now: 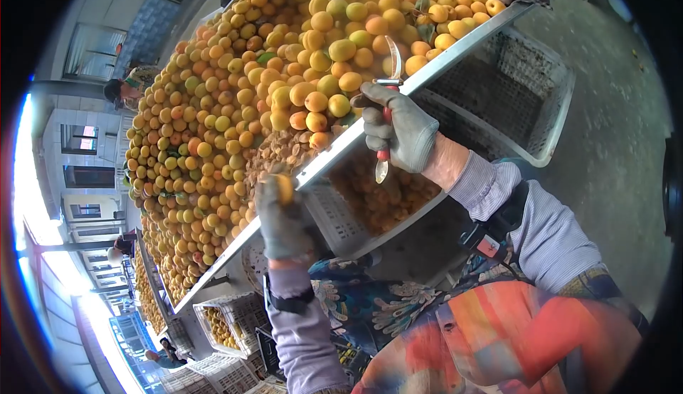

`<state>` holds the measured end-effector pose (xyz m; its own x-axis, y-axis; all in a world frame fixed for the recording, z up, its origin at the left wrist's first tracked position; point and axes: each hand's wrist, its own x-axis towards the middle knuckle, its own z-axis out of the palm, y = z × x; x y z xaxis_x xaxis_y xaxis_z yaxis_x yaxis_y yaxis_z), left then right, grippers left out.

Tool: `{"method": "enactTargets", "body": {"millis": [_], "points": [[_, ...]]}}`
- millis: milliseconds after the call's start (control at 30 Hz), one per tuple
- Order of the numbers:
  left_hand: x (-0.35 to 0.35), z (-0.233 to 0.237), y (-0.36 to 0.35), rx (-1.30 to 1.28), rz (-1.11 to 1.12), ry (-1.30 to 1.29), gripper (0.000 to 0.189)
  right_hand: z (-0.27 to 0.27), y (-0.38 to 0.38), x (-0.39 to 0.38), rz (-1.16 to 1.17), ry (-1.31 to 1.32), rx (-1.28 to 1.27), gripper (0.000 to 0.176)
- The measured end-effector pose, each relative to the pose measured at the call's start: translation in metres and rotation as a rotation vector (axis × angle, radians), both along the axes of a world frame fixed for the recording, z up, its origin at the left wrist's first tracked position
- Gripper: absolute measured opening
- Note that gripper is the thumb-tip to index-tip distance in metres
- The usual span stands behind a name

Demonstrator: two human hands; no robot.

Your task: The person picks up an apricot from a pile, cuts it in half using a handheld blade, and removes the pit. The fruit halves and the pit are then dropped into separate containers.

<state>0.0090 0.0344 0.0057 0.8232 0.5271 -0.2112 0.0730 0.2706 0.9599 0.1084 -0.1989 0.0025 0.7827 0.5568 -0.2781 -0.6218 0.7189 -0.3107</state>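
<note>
My right hand [402,129], in a grey work glove, is closed around the red handle of a pitting knife [386,113]. Its curved blade points up toward the fruit, and a small spoon-shaped end sticks out below the fist. Blurred by motion, my gloved left hand [279,216] grips an orange apricot [285,189] at the table's edge. Just beyond it lies a heap of brown apricot stones [276,158]. A large pile of yellow-orange apricots [206,131] covers the tabletop.
The table's pale metal rim [334,153] runs diagonally past both hands. Below it stand a crate of orange-brown pieces [380,198] and a dirty white crate [558,102]. A crate of apricots [238,323] sits lower left. Other people [135,88] are beyond the table.
</note>
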Motion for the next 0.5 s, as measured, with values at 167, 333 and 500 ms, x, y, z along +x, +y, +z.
{"method": "enactTargets", "body": {"millis": [167, 333, 500], "points": [[-0.023, -0.037, -0.032, 0.460, -0.620, 0.075, 0.037, -0.001, -0.007, 0.003, 0.004, -0.058, 0.019, 0.024], [-0.014, -0.015, -0.035, 0.943, -0.470, 0.090, 0.046, 0.004, -0.012, -0.001, 0.041, -0.057, -0.062, 0.025], [0.068, 0.011, -0.011, 1.251, -0.244, -0.032, 0.050, 0.002, -0.007, -0.006, 0.100, -0.012, -0.103, 0.020]]}}
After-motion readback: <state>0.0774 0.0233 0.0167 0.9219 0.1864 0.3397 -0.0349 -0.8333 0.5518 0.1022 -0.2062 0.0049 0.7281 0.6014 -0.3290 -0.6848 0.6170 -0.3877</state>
